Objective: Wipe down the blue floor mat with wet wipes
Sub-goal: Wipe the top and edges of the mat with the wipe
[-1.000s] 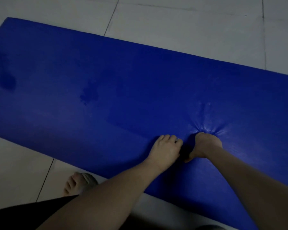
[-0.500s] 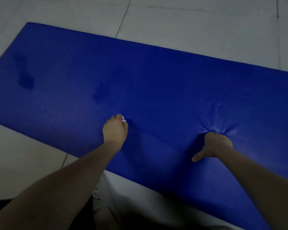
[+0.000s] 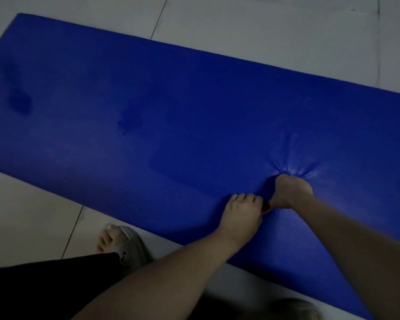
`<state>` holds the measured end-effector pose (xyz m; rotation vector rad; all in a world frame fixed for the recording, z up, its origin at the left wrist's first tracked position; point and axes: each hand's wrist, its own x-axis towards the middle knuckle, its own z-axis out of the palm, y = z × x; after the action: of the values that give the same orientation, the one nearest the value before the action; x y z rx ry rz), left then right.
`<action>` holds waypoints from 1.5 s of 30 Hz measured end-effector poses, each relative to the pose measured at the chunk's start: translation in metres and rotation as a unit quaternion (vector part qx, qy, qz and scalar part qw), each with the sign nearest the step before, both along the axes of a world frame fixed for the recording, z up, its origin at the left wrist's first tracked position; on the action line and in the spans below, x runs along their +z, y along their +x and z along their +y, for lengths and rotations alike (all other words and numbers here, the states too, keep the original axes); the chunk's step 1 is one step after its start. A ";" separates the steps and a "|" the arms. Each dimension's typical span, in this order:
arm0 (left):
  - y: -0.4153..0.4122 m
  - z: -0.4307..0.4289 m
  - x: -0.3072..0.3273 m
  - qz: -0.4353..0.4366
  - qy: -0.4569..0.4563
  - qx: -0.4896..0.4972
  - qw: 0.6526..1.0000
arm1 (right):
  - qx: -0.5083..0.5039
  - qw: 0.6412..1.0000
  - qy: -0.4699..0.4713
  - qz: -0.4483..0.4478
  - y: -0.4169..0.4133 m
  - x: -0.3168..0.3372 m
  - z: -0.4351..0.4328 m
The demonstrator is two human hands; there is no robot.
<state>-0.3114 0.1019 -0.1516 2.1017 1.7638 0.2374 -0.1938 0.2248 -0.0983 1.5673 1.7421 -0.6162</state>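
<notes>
Two hands are close together on the blue mat (image 3: pixel 171 100), by its near edge and toward the right; the mat lies flat on the pale tiled floor (image 3: pixel 263 24). The left hand (image 3: pixel 240 214) has its fingers curled under, knuckles up, and I cannot tell if they pinch anything. The right hand (image 3: pixel 292 192) is closed into a fist and pressed down, so that creases spread from it, with the thumb pointing to the left hand. A foot in a grey slipper (image 3: pixel 123 239) stands near the mat's edge.
</notes>
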 end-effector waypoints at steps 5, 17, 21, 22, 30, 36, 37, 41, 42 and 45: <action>-0.068 0.004 -0.004 0.062 0.055 0.021 0.996 | 0.002 0.999 -0.037 -0.001 0.000 0.006 0.002; -0.215 0.023 0.008 0.072 -0.041 0.353 0.932 | -0.007 1.000 -0.023 0.010 0.003 0.000 0.003; -0.193 0.018 0.014 0.020 -0.066 0.377 0.924 | -0.060 0.998 -0.006 0.032 0.007 0.001 -0.009; -0.185 0.014 0.016 0.015 -0.071 0.368 0.927 | -0.074 0.996 0.004 0.040 0.007 0.003 -0.015; -0.051 -0.011 0.036 -0.063 -0.128 0.288 0.947 | 0.032 0.999 -0.010 0.007 0.010 0.007 -0.092; 0.012 -0.031 0.035 -0.029 -0.165 0.063 0.984 | 0.017 0.998 -0.054 0.024 0.011 0.008 -0.084; 0.010 -0.029 0.032 -0.008 -0.139 0.032 0.990 | 0.020 0.998 -0.055 0.012 0.009 0.008 -0.084; -0.021 -0.022 0.007 0.050 -0.038 -0.031 0.998 | 0.033 0.998 -0.055 -0.015 -0.001 0.003 -0.072; -0.029 -0.025 0.007 0.058 -0.036 -0.019 0.997 | 0.038 0.998 -0.054 -0.017 -0.001 0.005 -0.072; -0.070 -0.015 0.002 0.067 -0.036 0.010 0.997 | 0.019 0.997 -0.063 -0.036 -0.003 0.004 -0.070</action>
<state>-0.3810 0.0873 -0.1492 2.0936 1.8412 0.0374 -0.1969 0.1546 -0.0947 1.4495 1.6439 -0.6293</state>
